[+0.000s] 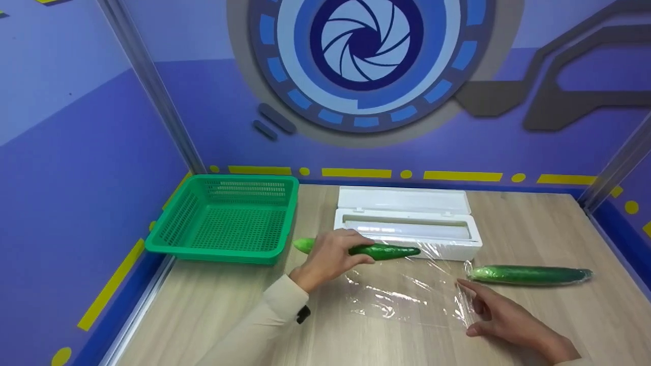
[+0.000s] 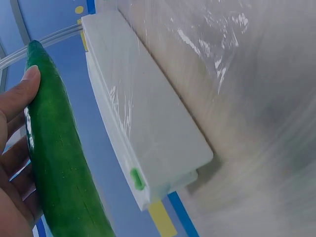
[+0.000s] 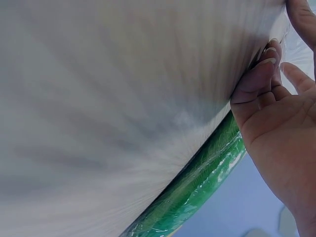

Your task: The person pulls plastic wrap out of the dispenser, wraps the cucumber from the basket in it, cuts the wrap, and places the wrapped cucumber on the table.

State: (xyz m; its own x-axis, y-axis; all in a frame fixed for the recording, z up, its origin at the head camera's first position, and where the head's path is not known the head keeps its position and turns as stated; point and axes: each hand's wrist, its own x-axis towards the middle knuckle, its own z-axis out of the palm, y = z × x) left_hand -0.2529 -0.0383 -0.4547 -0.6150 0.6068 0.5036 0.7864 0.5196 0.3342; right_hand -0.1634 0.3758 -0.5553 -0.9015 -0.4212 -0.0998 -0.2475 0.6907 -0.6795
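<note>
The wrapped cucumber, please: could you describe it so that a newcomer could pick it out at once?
Start at the white cling-film dispenser at the back of the wooden table. Just off its right end, beyond the right hand, lies the wrapped cucumber. Unlike the bare cucumber gripped by the left hand, it is sheathed in crinkled film and lies untouched.

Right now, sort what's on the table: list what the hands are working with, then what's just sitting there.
In use:
- bare cucumber, held by the left hand
- cling film sheet, pressed flat by the right hand
- white film dispenser, feeding the sheet

Lying about:
- wrapped cucumber
- green basket
</note>
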